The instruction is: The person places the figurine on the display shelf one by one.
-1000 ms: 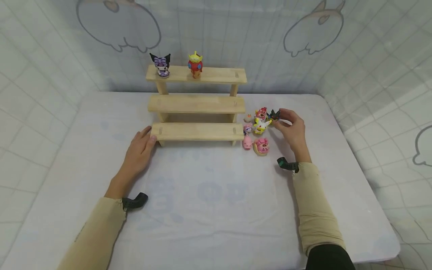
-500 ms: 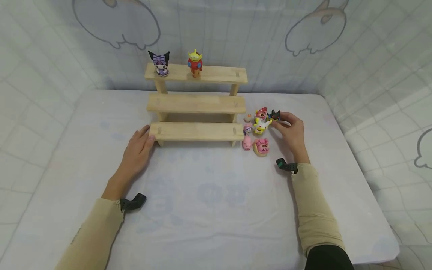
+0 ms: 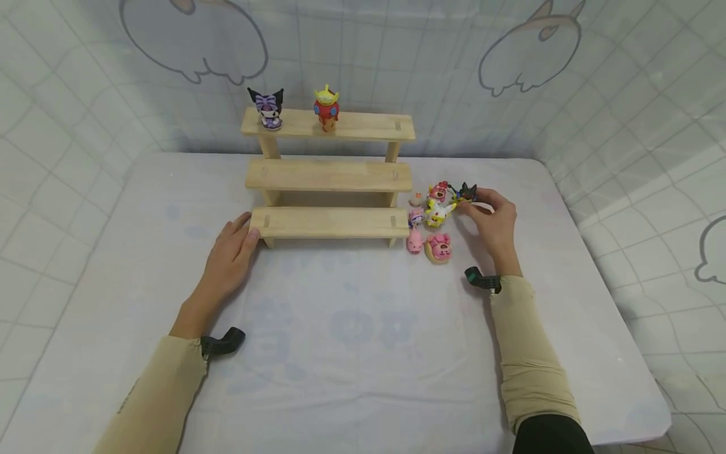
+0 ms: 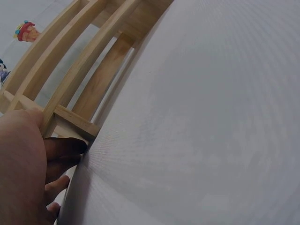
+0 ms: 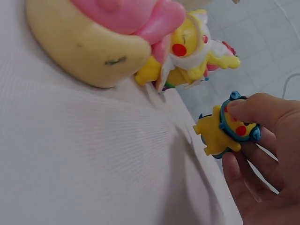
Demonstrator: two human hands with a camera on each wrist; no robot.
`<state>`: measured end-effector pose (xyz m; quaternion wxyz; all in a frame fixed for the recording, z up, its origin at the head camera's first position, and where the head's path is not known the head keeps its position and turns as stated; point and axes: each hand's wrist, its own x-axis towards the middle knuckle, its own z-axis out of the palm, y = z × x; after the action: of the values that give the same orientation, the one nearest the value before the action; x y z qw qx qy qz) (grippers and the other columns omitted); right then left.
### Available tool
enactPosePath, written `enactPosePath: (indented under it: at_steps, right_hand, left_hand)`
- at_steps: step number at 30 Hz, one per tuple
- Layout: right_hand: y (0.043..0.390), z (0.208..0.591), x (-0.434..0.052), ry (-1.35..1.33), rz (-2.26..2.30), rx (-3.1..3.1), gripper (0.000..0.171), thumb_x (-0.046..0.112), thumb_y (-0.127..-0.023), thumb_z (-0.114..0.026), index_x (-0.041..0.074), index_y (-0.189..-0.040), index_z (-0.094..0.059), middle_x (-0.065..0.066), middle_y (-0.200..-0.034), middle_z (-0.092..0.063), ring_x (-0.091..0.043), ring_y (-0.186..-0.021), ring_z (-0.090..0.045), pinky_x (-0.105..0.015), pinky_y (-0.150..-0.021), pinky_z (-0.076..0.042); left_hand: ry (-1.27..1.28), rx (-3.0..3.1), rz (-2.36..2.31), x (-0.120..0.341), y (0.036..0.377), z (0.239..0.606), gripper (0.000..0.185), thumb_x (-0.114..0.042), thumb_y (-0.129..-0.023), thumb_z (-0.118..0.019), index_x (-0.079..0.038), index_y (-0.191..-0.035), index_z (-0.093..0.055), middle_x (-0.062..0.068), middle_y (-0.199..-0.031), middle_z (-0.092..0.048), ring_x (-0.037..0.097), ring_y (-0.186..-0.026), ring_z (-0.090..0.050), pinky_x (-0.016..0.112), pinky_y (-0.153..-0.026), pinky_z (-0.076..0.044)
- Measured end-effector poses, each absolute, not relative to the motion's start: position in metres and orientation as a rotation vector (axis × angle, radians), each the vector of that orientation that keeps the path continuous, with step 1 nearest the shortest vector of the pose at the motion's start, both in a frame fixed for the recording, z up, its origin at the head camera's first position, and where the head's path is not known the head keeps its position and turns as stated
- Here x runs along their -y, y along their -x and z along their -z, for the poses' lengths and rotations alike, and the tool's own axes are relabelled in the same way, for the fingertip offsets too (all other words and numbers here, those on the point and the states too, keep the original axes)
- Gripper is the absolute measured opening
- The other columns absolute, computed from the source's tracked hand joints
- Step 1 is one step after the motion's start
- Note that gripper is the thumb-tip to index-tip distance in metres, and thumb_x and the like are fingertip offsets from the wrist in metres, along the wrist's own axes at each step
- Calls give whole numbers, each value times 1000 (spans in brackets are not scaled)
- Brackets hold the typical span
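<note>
Colours under my hands

My right grip (image 5: 262,159) pinches a yellow-and-black figure (image 5: 226,132); pale wooden shelf (image 3: 331,221); white worktop (image 3: 351,353) faintly printed blue.

The head camera looks forward and down over the whole worktop (image 3: 351,353). The left wrist camera sits low and close beside the wooden shelf (image 4: 70,70), sharing its bottom step with the head view. The right wrist camera looks from very near at the toy figures (image 5: 187,51), also visible from above.
</note>
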<state>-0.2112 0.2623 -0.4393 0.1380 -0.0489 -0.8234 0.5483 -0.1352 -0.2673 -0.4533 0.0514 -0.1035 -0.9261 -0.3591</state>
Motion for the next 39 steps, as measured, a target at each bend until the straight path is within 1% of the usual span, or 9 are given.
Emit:
enactPosePath:
  at_steps: [5, 9, 14, 16, 19, 24, 29, 35, 39]
  right_hand:
    - [213, 435, -264, 140, -1665, 2240, 34, 9, -92, -82, 0, -124, -74, -7, -119, -72, -12, -112, -65, -21, -96, -58]
    - [213, 428, -264, 118, -1657, 2190, 33, 9, -91, -82, 0, -122, -74, -5, -115, -73, -12, -107, -67, -19, -91, -59]
    - [211, 416, -260, 81, -1655, 2144, 31, 8, -91, -82, 0, -120, -75, -5, -114, -73, -20, -100, -70, -20, -88, -59]
    - [210, 411, -257, 64, -1665, 2128, 30, 6, -91, -82, 1, -120, -75, -5, -113, -73, -20, -98, -70, -20, -88, -59]
    - [208, 404, -252, 34, -1680, 2101, 28, 3, -90, -81, -1, -118, -76, -5, -111, -73, -18, -97, -70, -21, -89, -60]
    - [205, 393, -248, -78, -1696, 2024, 26, -1, -90, -80, -5, -115, -76, -9, -111, -73, -16, -100, -69, -25, -93, -60]
    - [202, 385, -245, -141, -1685, 1995, 25, 2, -90, -82, -2, -114, -77, -7, -110, -74, -19, -103, -69, -27, -95, -59]
    - [200, 375, -237, -168, -1672, 1997, 26, 2, -89, -83, -1, -114, -78, -7, -109, -74, -21, -102, -69, -27, -95, -60]
    - [199, 367, -230, -181, -1664, 1989, 26, 1, -88, -84, 0, -113, -78, -8, -109, -74, -20, -101, -69, -26, -94, -60]
  left_hand:
    - [313, 2822, 1095, 267, 135, 454, 60, -38, -116, -32, 6, -155, -46, 32, -166, -33, 56, -155, -24, 67, -129, -12]
    - [313, 2814, 1092, 268, 135, 454, 60, -38, -116, -32, 6, -154, -47, 32, -166, -33, 56, -155, -24, 68, -129, -12]
    - [324, 2797, 1081, 268, 135, 454, 60, -38, -116, -33, 6, -154, -47, 32, -165, -35, 54, -155, -27, 66, -130, -12]
    - [325, 2795, 1078, 269, 135, 454, 60, -38, -116, -33, 6, -154, -47, 33, -164, -35, 53, -155, -27, 65, -130, -12]
    - [323, 2797, 1082, 268, 134, 454, 60, -38, -116, -34, 6, -154, -47, 32, -165, -35, 53, -155, -27, 64, -131, -12]
    - [320, 2797, 1085, 269, 134, 456, 59, -38, -116, -34, 5, -155, -47, 32, -165, -35, 53, -156, -27, 64, -131, -12]
    - [312, 2804, 1099, 269, 132, 458, 59, -38, -116, -34, 5, -154, -47, 32, -165, -34, 55, -155, -25, 66, -130, -13]
    - [311, 2806, 1094, 269, 132, 458, 59, -38, -116, -34, 4, -155, -47, 31, -166, -34, 56, -155, -25, 68, -129, -13]
    - [331, 2787, 1086, 269, 134, 457, 58, -37, -116, -34, 5, -153, -48, 32, -165, -35, 53, -155, -27, 64, -131, -13]
